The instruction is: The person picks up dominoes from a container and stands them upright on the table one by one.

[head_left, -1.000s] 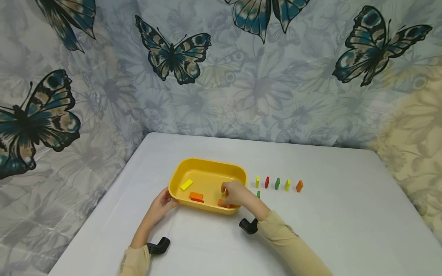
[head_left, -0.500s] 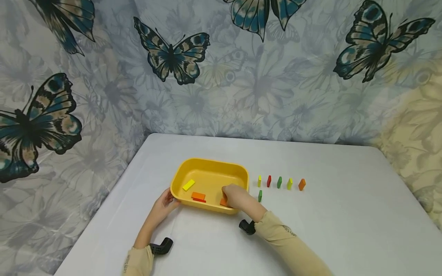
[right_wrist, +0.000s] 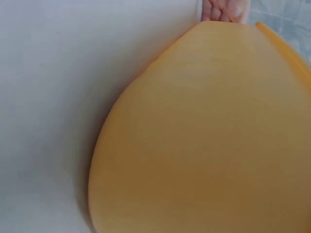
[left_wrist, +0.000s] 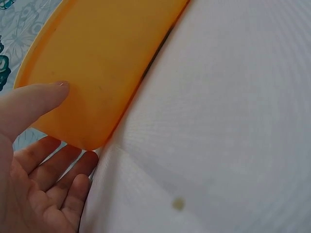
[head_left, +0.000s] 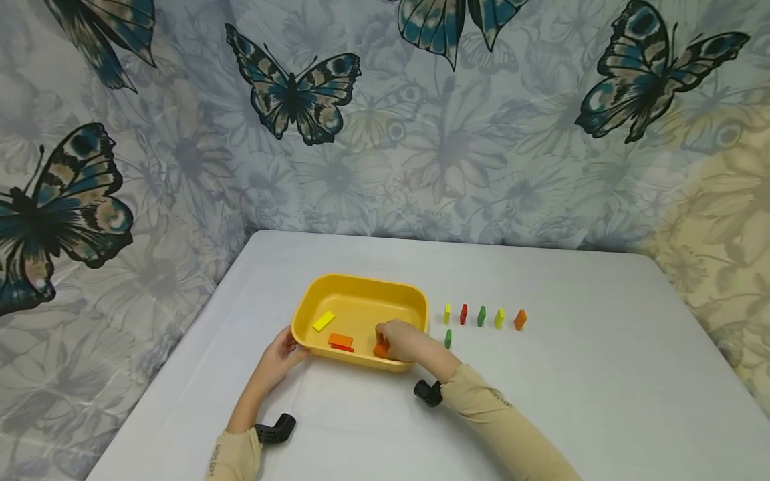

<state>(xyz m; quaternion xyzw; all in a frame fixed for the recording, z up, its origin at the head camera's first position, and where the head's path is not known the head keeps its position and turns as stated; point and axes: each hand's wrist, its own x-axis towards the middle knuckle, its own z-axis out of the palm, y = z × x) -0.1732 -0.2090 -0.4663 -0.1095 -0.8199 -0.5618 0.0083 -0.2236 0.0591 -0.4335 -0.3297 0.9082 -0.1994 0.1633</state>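
A yellow tray (head_left: pixel 361 286) sits on the white table. In it lie a yellow block (head_left: pixel 323 321) and an orange block (head_left: pixel 340 340) stacked on a red one. My right hand (head_left: pixel 385 341) reaches over the near rim into the tray, and its curled fingers pinch another orange block (head_left: pixel 380 349). My left hand (head_left: pixel 287 347) rests against the tray's near left corner (left_wrist: pixel 97 63): thumb (left_wrist: pixel 36 102) on the outer wall, fingers (left_wrist: pixel 53 179) fairly straight at the base. The right wrist view shows only the tray's outer wall (right_wrist: pixel 204 136).
Right of the tray stands a row of upright blocks: yellow (head_left: pixel 447 313), red (head_left: pixel 463 314), green (head_left: pixel 481 316), yellow-green (head_left: pixel 498 318) and orange (head_left: pixel 520 319). A second green block (head_left: pixel 448 339) stands nearer me. A butterfly-print cloth (head_left: pixel 385 133) hangs behind the table.
My right hand has slid slightly left inside the tray, keeping the orange block in its fingers. The left hand stays at the tray's corner.
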